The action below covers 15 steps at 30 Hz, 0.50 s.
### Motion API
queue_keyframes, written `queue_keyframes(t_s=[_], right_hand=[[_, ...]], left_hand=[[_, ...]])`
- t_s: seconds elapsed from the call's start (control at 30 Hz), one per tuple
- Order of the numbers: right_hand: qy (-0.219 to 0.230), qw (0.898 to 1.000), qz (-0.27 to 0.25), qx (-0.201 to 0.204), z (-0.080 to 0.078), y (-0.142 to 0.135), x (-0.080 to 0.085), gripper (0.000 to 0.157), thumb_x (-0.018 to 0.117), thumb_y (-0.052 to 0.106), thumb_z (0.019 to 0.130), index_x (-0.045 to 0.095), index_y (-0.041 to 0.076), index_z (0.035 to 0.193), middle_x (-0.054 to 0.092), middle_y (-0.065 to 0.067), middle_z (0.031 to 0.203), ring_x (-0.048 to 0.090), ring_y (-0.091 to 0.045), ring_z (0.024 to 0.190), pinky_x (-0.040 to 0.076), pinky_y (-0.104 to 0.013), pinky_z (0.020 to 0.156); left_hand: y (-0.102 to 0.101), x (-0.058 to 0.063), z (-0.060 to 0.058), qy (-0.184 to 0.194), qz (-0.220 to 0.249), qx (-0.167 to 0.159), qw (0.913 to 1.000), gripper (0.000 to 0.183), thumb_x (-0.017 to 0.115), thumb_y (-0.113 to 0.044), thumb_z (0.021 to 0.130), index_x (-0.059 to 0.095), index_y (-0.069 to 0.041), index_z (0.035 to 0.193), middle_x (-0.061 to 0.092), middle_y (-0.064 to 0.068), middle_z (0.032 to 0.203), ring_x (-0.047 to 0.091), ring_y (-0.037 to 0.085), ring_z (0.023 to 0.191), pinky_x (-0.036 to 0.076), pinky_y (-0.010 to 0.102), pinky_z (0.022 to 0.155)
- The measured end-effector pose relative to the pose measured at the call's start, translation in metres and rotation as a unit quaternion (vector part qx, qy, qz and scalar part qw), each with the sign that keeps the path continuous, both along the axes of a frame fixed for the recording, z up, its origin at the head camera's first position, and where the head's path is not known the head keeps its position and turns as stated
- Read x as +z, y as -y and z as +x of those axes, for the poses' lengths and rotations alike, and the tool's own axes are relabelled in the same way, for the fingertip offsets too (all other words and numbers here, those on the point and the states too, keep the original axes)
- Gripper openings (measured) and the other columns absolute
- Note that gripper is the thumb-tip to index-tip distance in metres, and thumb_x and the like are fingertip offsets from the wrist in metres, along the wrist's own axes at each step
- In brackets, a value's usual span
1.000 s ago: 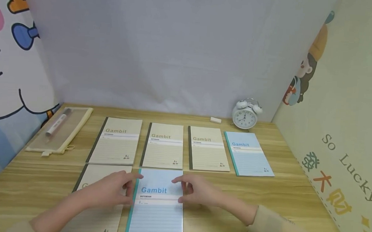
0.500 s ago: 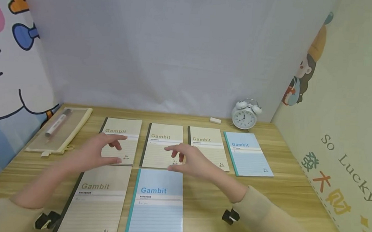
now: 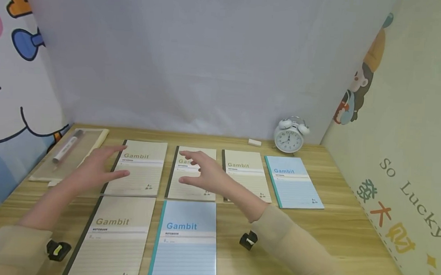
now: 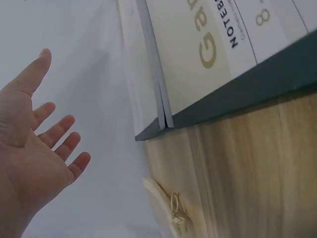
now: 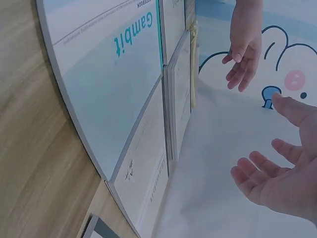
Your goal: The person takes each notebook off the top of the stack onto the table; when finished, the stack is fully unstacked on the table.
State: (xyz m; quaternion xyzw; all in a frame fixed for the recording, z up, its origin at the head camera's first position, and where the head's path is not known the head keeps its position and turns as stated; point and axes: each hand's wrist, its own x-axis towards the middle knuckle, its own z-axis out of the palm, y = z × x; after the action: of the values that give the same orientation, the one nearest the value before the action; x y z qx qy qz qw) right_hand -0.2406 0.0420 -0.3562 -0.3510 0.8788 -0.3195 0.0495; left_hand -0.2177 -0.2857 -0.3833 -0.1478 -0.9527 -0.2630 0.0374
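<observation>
My left hand (image 3: 93, 169) is over the left edge of the back-left cream notebook (image 3: 141, 175), thumb and fingers spread, holding nothing. The right hand (image 3: 208, 172), also empty, hovers above the second cream notebook (image 3: 188, 193) of the back row, covering part of its title. In the left wrist view the left hand (image 4: 34, 153) appears with fingers apart. The right wrist view has the right hand (image 5: 282, 178) with its fingers loosely spread. Nearer me lie a cream notebook (image 3: 116, 248) with a dark spine and a blue notebook (image 3: 185, 255) with a teal spine, side by side.
Farther right in the back row are another cream notebook (image 3: 246, 181) and a blue one (image 3: 294, 186). A white alarm clock (image 3: 288, 138) and an eraser (image 3: 254, 142) stand behind them. At left lies a mesh pouch (image 3: 89, 138) with a marker (image 3: 66, 147).
Both hands have left the sides of the front blue notebook and moved away from me, up to the back row. The left hand has also shifted left; the notebooks keep their places.
</observation>
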Motion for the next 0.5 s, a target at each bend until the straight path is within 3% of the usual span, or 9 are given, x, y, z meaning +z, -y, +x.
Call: queue_keyframes(t_s=[0.27, 0.5], right_hand=[[0.011, 1.0, 0.012, -0.015, -0.019, 0.031, -0.016, 0.076, 0.067, 0.041, 0.086, 0.031, 0.017, 0.148, 0.034, -0.003, 0.151, 0.034, -0.021, 0.137, 0.032, -0.038, 0.109], [0.033, 0.999, 0.027, -0.022, -0.033, 0.052, -0.033, 0.077, 0.066, 0.038, 0.088, 0.026, 0.013, 0.149, 0.029, -0.005, 0.153, 0.025, -0.022, 0.142, 0.025, -0.037, 0.113]], left_hand=[[0.015, -0.02, -0.02, 0.018, 0.01, 0.014, 0.9997, 0.096, 0.071, -0.042, 0.082, 0.017, -0.002, 0.15, 0.023, 0.032, 0.148, 0.019, 0.054, 0.133, 0.018, 0.069, 0.101], [0.03, -0.036, -0.032, 0.05, 0.015, 0.01, 0.9986, 0.102, 0.072, -0.043, 0.081, 0.01, -0.002, 0.151, 0.016, 0.031, 0.151, 0.014, 0.053, 0.135, 0.016, 0.068, 0.103]])
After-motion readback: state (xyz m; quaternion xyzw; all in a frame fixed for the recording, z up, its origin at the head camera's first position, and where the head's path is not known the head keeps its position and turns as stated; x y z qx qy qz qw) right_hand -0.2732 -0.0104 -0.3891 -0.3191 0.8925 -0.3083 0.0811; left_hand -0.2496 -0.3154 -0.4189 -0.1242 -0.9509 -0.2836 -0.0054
